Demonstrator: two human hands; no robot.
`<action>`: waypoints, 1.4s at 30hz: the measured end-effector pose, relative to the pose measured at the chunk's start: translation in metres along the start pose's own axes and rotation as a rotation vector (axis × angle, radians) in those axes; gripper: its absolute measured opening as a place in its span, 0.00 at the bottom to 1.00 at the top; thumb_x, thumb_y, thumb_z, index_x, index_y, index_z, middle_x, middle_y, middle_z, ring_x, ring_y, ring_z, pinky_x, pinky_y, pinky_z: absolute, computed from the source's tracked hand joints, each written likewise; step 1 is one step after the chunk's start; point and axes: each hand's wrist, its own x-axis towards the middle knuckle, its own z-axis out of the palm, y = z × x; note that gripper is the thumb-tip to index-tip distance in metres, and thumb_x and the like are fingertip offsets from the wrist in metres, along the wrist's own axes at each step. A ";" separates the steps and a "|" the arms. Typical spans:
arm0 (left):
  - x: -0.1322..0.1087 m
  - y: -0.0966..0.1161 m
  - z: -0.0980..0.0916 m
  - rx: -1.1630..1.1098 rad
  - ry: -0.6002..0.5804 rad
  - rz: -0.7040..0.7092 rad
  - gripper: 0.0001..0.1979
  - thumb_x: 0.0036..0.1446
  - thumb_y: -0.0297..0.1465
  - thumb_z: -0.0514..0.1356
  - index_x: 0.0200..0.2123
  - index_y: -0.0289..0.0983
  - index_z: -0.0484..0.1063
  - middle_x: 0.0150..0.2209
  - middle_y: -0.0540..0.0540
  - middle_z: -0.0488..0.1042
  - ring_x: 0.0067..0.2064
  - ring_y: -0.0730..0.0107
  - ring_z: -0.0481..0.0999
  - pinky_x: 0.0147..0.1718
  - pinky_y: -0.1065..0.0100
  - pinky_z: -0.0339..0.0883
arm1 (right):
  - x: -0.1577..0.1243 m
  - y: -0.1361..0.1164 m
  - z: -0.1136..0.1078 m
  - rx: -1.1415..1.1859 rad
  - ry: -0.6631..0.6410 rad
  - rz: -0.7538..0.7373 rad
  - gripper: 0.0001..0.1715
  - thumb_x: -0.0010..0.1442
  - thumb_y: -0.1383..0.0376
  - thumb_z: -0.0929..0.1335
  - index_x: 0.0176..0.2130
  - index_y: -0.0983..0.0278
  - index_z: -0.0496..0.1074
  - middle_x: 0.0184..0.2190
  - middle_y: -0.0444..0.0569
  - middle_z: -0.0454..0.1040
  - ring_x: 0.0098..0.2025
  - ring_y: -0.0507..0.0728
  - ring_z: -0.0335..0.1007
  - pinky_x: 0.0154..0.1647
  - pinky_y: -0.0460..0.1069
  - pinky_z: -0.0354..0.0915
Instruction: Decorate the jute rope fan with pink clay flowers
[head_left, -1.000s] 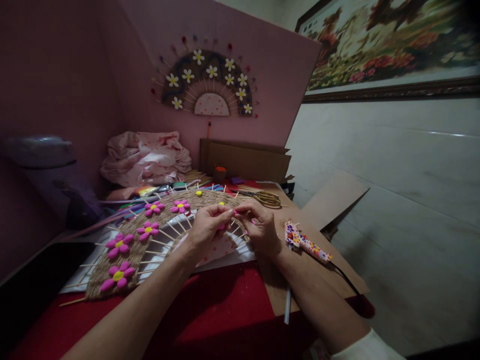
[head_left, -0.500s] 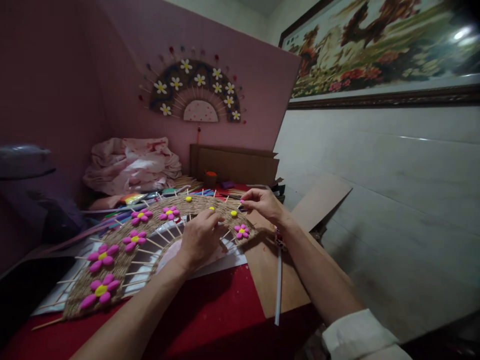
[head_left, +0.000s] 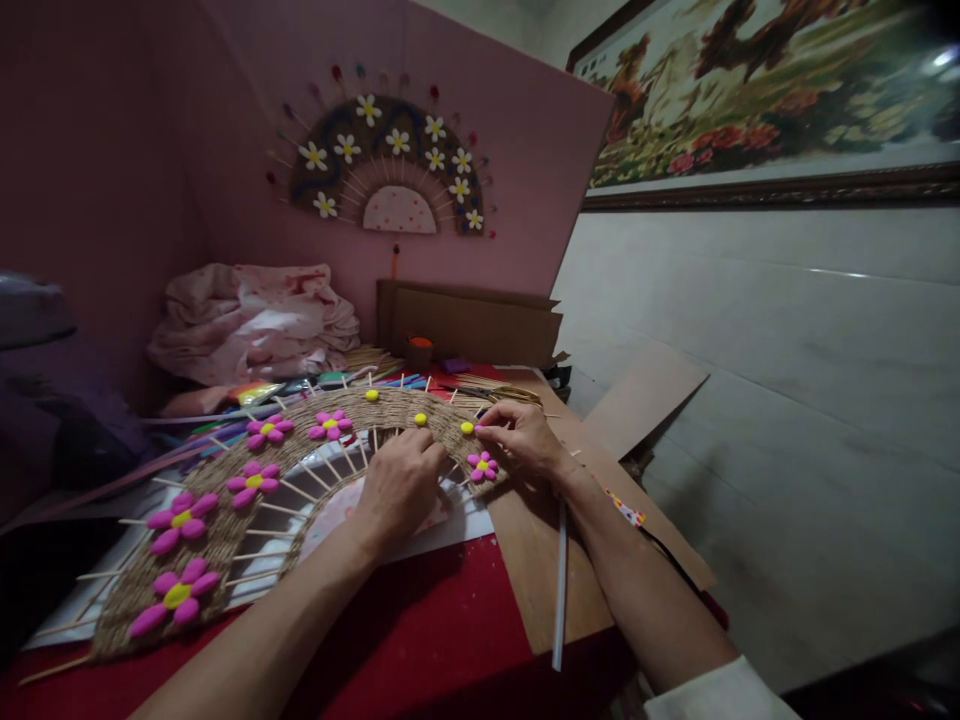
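A fan-shaped woven craft piece (head_left: 300, 415) of brown cord on thin sticks lies across the table, dotted with pink flowers with yellow centres. My left hand (head_left: 401, 480) is closed over its inner edge; the fingertips are hidden behind the hand. My right hand (head_left: 521, 438) pinches a small pink clay petal (head_left: 478, 430), mostly hidden by the fingers, against a yellow clay dot (head_left: 467, 428) on the right part of the band. Below it sits a finished pink flower (head_left: 482, 466). Two bare yellow dots, one of them a yellow disc (head_left: 420, 419), lie further left.
A white strip (head_left: 560, 590) hangs over a brown board (head_left: 525, 560) at the right. Behind lie bundled sticks, coloured strips, cardboard (head_left: 469, 322) and a pink cloth (head_left: 255, 320). A similar fan (head_left: 397, 160) with white flowers hangs on the pink panel.
My right hand has come down and toward me, bringing the pink petal from above the fan's edge to the yellow dot. My left hand stays at the inner edge. The view has shifted slightly.
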 end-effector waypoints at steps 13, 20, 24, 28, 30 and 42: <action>0.000 0.000 0.000 0.011 -0.014 0.024 0.10 0.58 0.26 0.54 0.27 0.36 0.72 0.29 0.44 0.71 0.33 0.62 0.69 0.32 0.63 0.60 | -0.002 0.014 0.004 -0.147 -0.006 -0.075 0.02 0.50 0.67 0.71 0.27 0.64 0.75 0.26 0.44 0.74 0.28 0.50 0.67 0.29 0.46 0.60; -0.001 0.000 0.000 0.005 0.004 0.037 0.09 0.57 0.26 0.54 0.28 0.36 0.72 0.29 0.44 0.71 0.32 0.63 0.68 0.31 0.63 0.59 | -0.002 0.016 0.008 -0.124 -0.003 -0.079 0.02 0.50 0.66 0.70 0.28 0.63 0.74 0.26 0.44 0.74 0.28 0.51 0.69 0.29 0.46 0.62; 0.000 0.000 0.000 0.006 0.015 0.036 0.09 0.57 0.25 0.54 0.27 0.35 0.72 0.29 0.43 0.71 0.33 0.63 0.68 0.31 0.63 0.59 | -0.003 0.017 0.011 -0.127 -0.007 -0.079 0.02 0.51 0.67 0.70 0.27 0.63 0.73 0.26 0.44 0.74 0.28 0.51 0.69 0.29 0.46 0.62; 0.000 0.000 0.001 0.004 0.011 0.041 0.09 0.57 0.25 0.54 0.27 0.35 0.72 0.29 0.44 0.71 0.33 0.63 0.69 0.31 0.63 0.59 | -0.002 0.014 0.005 -0.157 -0.024 -0.109 0.07 0.49 0.68 0.71 0.32 0.63 0.74 0.27 0.43 0.74 0.28 0.50 0.67 0.30 0.46 0.61; 0.000 0.000 0.001 0.007 0.011 0.044 0.09 0.57 0.25 0.54 0.27 0.35 0.72 0.29 0.44 0.71 0.33 0.63 0.69 0.31 0.63 0.59 | -0.002 0.012 0.000 -0.175 -0.047 -0.164 0.10 0.49 0.68 0.71 0.36 0.63 0.75 0.28 0.44 0.74 0.29 0.50 0.66 0.30 0.46 0.60; -0.001 0.000 0.001 -0.003 0.003 0.040 0.09 0.56 0.24 0.54 0.27 0.36 0.72 0.29 0.43 0.71 0.33 0.63 0.68 0.31 0.63 0.60 | -0.003 0.013 -0.004 -0.260 -0.060 -0.401 0.17 0.52 0.75 0.65 0.34 0.58 0.79 0.28 0.45 0.72 0.31 0.51 0.67 0.32 0.47 0.62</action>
